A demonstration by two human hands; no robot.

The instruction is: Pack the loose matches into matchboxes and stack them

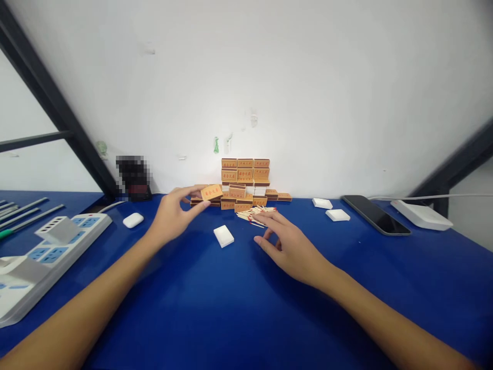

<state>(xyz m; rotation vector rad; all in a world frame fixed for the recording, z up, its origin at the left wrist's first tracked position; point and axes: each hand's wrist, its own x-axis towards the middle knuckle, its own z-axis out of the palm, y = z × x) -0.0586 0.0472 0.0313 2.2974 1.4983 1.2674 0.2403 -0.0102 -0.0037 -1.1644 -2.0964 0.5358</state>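
Foremost, we list one matchbox [211, 192], orange with red print, lifted at the near left of the stack of matchboxes [245, 173]. The left hand [174, 211] grasps it, thumb on the near edge and fingers behind the far one. We judge it light thin card: stiff along its edges, easily dented on the broad face, slightly slick where printed. We would hold it by opposite edges, with little pressure.

Item: loose matches [250, 216], a heap just to the near side of the stack. We rate them very light, brittle across the stick and prone to roll; we would take them mid-stick, clear of the red heads. The right hand [287, 241] spreads at the heap's right, its thumb apart from the fingers, pinching nothing that we can see; its fingertips overlap the matches, so we cannot tell whether they touch.

Item: a white piece [224, 236], on the blue table [215, 308] between the hands. We take it for light, crushable card, best held by its sides. Two similar white pieces [338, 215] lie farther right, near the phone [375, 215].
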